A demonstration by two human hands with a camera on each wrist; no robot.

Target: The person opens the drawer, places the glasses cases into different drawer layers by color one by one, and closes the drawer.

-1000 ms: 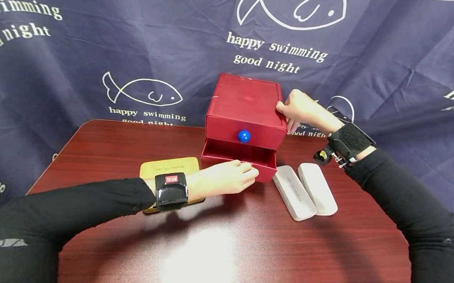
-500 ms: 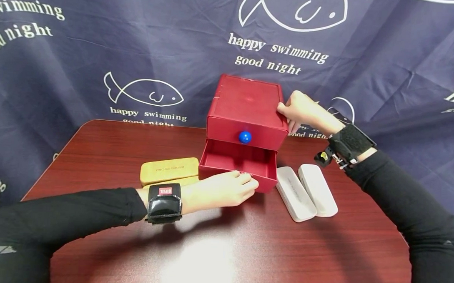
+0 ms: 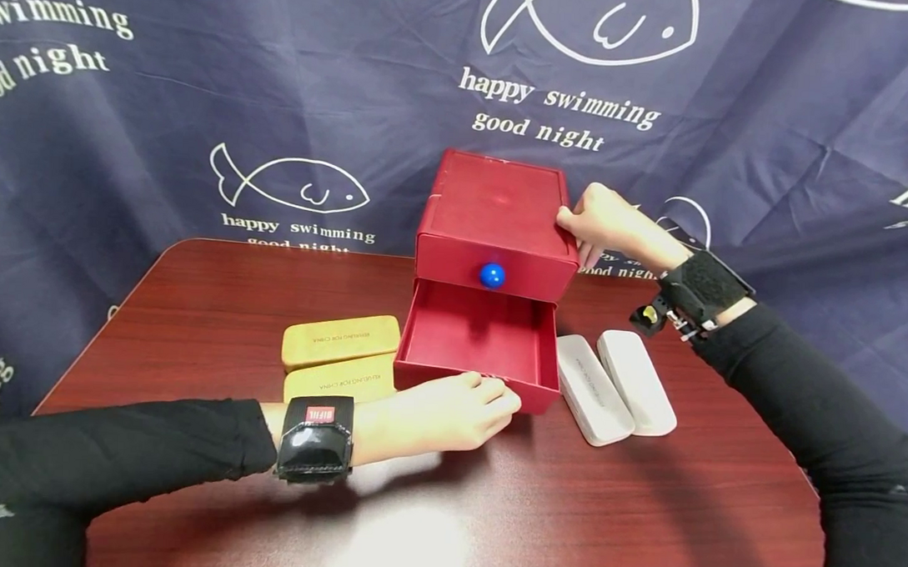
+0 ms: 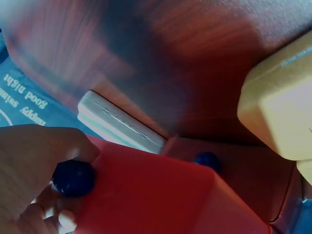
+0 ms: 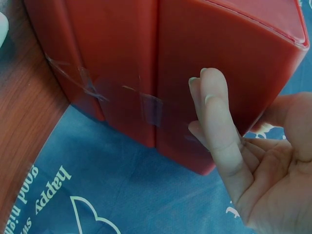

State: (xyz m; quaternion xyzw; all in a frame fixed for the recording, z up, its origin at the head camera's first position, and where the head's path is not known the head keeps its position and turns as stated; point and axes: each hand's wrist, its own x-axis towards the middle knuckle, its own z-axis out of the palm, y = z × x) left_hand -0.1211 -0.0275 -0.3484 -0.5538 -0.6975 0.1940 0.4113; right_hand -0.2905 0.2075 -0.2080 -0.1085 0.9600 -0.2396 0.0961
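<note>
A red two-drawer cabinet point(image 3: 498, 197) stands on the table, its lower drawer point(image 3: 470, 342) pulled out with a bare inside showing. My left hand point(image 3: 438, 412) is at that drawer's front. In the left wrist view its thumb and fingers pinch the drawer's blue knob point(image 4: 74, 178). A second blue knob point(image 3: 492, 275) sits on the closed upper drawer. My right hand point(image 3: 610, 218) rests against the cabinet's right upper edge, thumb on top. The right wrist view shows its fingers point(image 5: 217, 114) lying fairly straight along the red side wall.
Two yellow cases point(image 3: 339, 340) lie left of the drawer, partly behind my left forearm. Two white cases point(image 3: 634, 381) lie side by side to its right. A dark blue printed cloth point(image 3: 296, 78) hangs behind the table point(image 3: 603, 522).
My left hand has come toward me and drawn the lower drawer further out. The yellow cases now show more. My right hand has kept its place on the cabinet.
</note>
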